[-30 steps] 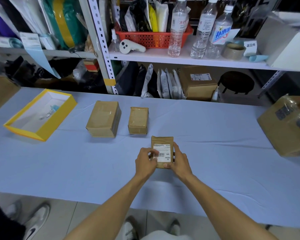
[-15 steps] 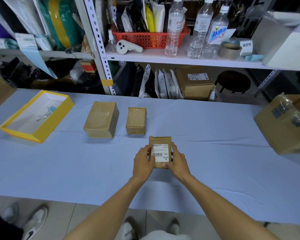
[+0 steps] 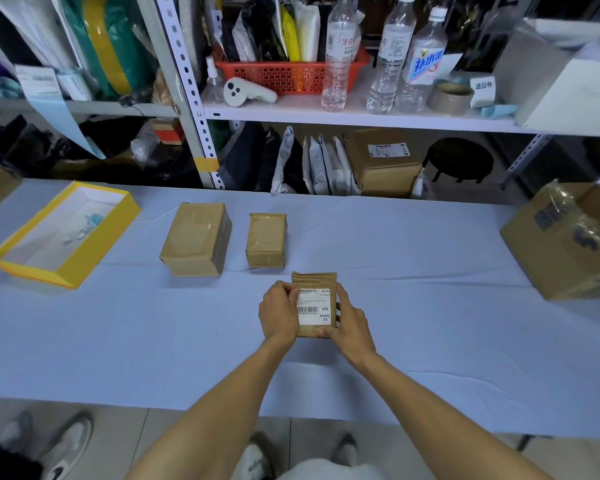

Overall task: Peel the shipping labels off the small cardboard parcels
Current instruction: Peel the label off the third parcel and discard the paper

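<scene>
- A bench (image 3: 413, 341) under a pale blue cloth carries the parcels in front of stocked shelving (image 3: 326, 117).
- A yellow tray (image 3: 94, 251) sits at far left; two label-free boxes, a big box (image 3: 194, 239) and a mid box (image 3: 266, 240), stand side by side beyond the hands.
- The small parcel (image 3: 314, 280) lies at centre, its white label (image 3: 314, 306) facing up.
- The left hand (image 3: 279, 313) presses the parcel's left edge, fingertips at the label's corner; the right hand (image 3: 350, 322) clasps the right side, thumb on the near corner.
</scene>
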`<state>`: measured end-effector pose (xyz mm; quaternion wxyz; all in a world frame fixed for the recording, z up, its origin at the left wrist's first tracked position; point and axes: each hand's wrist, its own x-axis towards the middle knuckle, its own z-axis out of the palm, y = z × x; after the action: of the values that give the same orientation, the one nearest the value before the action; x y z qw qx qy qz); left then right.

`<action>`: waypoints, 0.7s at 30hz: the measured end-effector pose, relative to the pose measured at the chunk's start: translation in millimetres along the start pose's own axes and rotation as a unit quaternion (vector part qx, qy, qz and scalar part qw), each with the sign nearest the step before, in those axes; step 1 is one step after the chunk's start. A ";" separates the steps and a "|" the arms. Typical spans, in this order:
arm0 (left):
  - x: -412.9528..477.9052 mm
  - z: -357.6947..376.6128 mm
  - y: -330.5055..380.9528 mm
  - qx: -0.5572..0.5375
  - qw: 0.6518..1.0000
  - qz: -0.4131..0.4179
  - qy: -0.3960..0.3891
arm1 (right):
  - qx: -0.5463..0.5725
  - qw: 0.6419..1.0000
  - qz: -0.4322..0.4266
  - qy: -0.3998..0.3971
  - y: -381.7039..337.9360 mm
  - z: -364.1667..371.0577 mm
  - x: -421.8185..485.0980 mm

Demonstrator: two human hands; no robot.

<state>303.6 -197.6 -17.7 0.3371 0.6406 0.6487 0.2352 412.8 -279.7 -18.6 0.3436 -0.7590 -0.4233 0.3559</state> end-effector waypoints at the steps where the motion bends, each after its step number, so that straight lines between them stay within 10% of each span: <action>1: 0.2 0.0 0.7 0.017 1.000 -0.003 -0.002 | 0.001 1.000 -0.001 -0.002 0.4 0.0 0.8; 21: -8.2 -14.4 -28.1 -0.203 0.972 0.013 -0.122 | 0.064 0.998 0.000 -0.012 -2.2 -4.1 4.9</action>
<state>273.7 -205.8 -27.7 0.5332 0.5911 0.5332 0.2863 417.3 -275.4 -15.9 0.3865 -0.7308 -0.4041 0.3915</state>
